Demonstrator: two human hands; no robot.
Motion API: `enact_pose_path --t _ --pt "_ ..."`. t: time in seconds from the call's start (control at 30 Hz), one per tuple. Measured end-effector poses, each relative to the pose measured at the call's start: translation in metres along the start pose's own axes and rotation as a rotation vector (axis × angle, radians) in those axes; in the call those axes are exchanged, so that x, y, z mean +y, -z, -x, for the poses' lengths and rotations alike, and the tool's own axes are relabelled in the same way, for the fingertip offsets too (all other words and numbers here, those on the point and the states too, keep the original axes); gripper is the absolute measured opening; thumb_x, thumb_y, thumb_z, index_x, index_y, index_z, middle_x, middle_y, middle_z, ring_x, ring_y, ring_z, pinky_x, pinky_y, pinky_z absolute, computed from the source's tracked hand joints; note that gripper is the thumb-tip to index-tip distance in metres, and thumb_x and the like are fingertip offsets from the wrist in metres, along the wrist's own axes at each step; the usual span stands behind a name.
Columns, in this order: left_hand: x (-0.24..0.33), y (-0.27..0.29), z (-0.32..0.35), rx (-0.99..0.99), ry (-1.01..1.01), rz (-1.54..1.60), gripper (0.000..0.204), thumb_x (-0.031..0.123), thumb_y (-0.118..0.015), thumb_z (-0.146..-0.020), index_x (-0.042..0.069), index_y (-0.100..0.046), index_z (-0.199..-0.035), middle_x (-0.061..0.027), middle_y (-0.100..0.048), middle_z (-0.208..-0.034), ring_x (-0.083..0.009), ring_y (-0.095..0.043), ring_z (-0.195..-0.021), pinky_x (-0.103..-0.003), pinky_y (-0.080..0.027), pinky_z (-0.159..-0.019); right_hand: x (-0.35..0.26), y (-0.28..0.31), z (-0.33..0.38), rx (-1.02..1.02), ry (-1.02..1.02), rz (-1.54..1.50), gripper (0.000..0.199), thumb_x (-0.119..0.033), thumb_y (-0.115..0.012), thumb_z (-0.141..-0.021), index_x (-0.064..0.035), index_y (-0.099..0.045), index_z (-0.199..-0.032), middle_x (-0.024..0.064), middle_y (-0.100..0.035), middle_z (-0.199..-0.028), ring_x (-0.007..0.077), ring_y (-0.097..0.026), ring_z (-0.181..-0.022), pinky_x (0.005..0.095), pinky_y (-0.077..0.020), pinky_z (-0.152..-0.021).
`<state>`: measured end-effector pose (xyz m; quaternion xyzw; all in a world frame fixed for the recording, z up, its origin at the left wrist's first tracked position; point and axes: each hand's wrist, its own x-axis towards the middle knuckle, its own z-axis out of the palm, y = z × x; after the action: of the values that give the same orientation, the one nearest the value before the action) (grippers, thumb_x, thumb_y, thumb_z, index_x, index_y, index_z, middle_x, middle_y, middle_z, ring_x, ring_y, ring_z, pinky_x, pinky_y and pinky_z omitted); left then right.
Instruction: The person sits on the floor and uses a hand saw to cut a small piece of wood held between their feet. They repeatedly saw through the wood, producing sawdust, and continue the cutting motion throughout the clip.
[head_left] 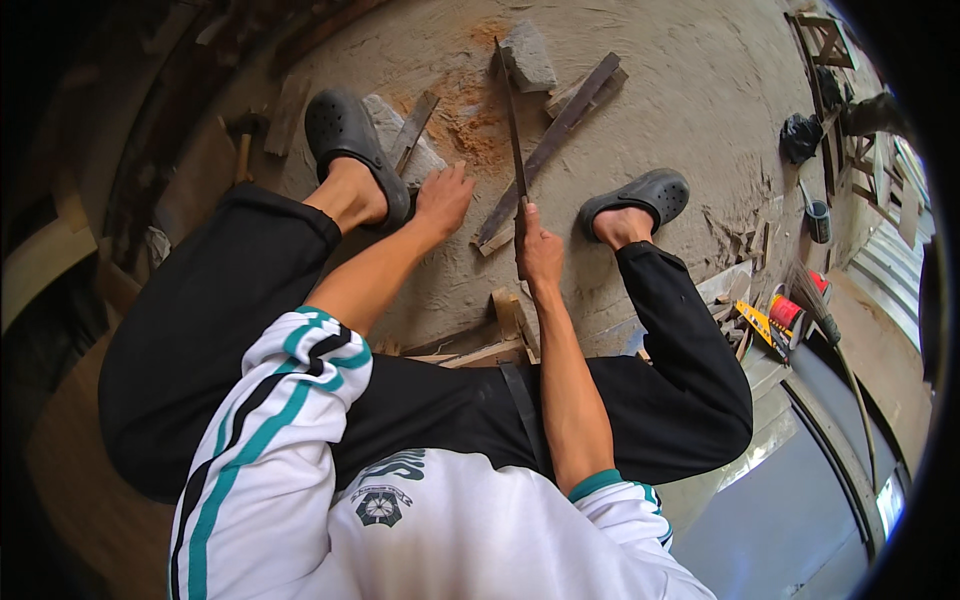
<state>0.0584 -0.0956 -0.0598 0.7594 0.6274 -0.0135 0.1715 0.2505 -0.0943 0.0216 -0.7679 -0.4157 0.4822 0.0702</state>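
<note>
right hand (540, 250) fist-gripped round handle of long blade (513, 130), blade long axis near vertical in frame, tip pointing away toward stone block (527, 57). left hand (442, 197) fingers spread, flat on concrete floor (680, 80) beside wood plank (550, 145). blade handle hidden inside fist, tool type hard to tell

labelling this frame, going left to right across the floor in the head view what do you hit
hammer → left clog → left hand → saw blade, held by the right hand → right clog → black bag → small can
</note>
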Motion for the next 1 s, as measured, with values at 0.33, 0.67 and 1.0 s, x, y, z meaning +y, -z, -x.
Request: enact_pose_path --t 0.33,0.67,1.0 --pt "0.018 -0.016 -0.003 -0.306 0.000 -0.378 0.026 0.015 -0.056 -0.090 0.005 -0.062 -0.112 -0.0103 -0.057 -0.111 -0.0256 -0.057 -0.097 -0.039 -0.039 -0.087 0.025 -0.002 0.005 -0.029 0.090 -0.016 0.079 -0.072 -0.051 -0.089 0.0001 -0.058 -0.058 0.0041 -0.048 -0.050 0.0154 -0.045 -0.044 0.0336 -0.0349 -0.046" --pt "-0.015 0.027 -0.026 0.241 0.167 0.730 0.027 0.014 -0.060 -0.088 0.003 -0.066 -0.112 -0.0194 -0.064 -0.104 -0.0339 -0.065 -0.098 -0.039 -0.052 -0.084 0.006 0.016 0.003 0.045 0.049 -0.088 0.083 -0.073 -0.048 -0.089 0.0041 -0.058 -0.059 0.0122 -0.051 -0.051 0.0237 -0.052 -0.052 0.0414 -0.0410 -0.056" --pt "-0.095 0.070 -0.061 0.241 0.592 1.060 0.035 0.016 -0.061 -0.090 0.004 -0.067 -0.121 -0.0137 -0.071 -0.109 -0.0189 -0.067 -0.096 -0.031 -0.051 -0.085 0.006 0.016 -0.002 0.028 0.034 -0.101 0.084 -0.073 -0.048 -0.089 0.0055 -0.057 -0.061 0.0130 -0.050 -0.054 0.0241 -0.050 -0.054 0.0425 -0.0415 -0.058"
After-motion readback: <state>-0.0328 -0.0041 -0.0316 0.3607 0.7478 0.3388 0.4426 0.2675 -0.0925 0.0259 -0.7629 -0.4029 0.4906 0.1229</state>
